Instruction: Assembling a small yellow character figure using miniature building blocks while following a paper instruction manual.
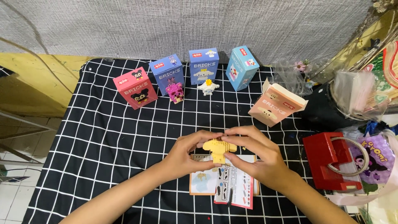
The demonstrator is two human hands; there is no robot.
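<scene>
Both my hands meet over the middle of the black checked cloth [103, 137] and hold a small yellow brick figure [218, 149] between them. My left hand [188, 153] grips it from the left, fingertips on its top. From the right, my right hand [257, 155] pinches its top and its lower body. Under the hands lie a folded instruction sheet [236, 188] and a small picture card [203, 182].
At the back stand a pink box [135, 88], two blue boxes [167, 74] [203, 65] and a teal box [242, 67], with a pink figure [175, 92] and a white figure [207, 87]. An open peach box [275, 105] lies right, a red tape dispenser [327, 159] beyond.
</scene>
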